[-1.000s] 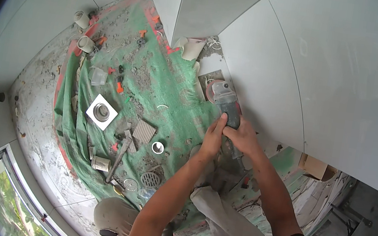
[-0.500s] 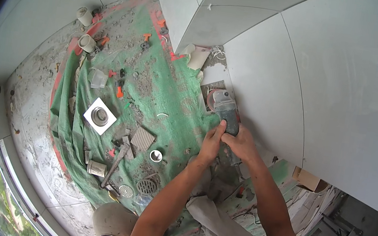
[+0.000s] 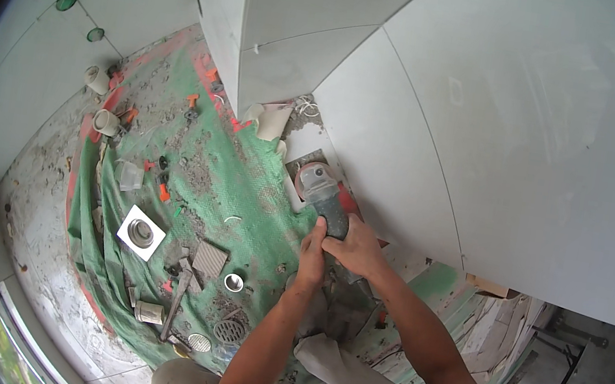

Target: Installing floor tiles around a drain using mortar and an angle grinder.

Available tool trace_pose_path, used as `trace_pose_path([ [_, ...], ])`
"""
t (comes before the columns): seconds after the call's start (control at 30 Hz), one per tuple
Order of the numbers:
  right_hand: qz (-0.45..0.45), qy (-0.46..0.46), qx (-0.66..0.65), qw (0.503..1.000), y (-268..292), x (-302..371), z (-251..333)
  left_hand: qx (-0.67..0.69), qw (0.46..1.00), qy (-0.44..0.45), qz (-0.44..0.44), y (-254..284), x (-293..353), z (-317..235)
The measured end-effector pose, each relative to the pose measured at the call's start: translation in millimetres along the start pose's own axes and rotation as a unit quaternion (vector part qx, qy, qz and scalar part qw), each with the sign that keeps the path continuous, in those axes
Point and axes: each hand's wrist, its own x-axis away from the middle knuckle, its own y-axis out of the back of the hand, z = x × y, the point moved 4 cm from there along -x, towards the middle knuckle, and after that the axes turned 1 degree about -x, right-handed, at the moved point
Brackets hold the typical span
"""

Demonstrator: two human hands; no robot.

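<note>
An angle grinder [image 3: 330, 213] with a grey metal head, a dark body and a red part at its side is held low over the floor by the wall. My left hand [image 3: 313, 255] closes on the near left side of its body. From the right, my right hand [image 3: 357, 248] wraps round the same body, close beside the left. The grinder's reddish disc [image 3: 303, 179] lies over or beside a small dark square piece [image 3: 304, 160] at the floor's edge; whether they touch, I cannot tell. Most of the disc is hidden under the head.
Dusty green sheeting [image 3: 246, 175] covers much of the floor. On it lie a square drain with white border [image 3: 141, 232], a hammer [image 3: 179, 296], a ribbed tile piece [image 3: 210, 258], a white ring [image 3: 233, 283] and round grates [image 3: 229, 330]. A grey wall corner [image 3: 240, 71] juts out ahead.
The whole view has shifted, so the scene sits differently in it. The grinder has turned a little in my hands, and its red side part now shows. Both hands keep hold.
</note>
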Motion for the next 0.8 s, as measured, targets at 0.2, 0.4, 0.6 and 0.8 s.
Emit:
trace_pose_path([
  [0.2, 0.030, -0.036, 0.009, 0.999, -2, 3, -3, 0.018, 1.000, 0.000, -0.005, 6, -5, 9],
  [0.4, 0.032, -0.046, 0.001, 0.998, -6, -1, -11, 0.011, 1.000, 0.011, -0.020, 1, 0, 0],
  [0.6, 0.069, -0.040, -0.033, 0.996, -10, -5, -9, 0.002, 1.000, 0.021, -0.021, 10, -7, 3],
  [0.8, 0.028, -0.024, -0.030, 0.999, -8, -11, -17, 0.003, 0.999, 0.005, -0.038, -2, -2, -5],
])
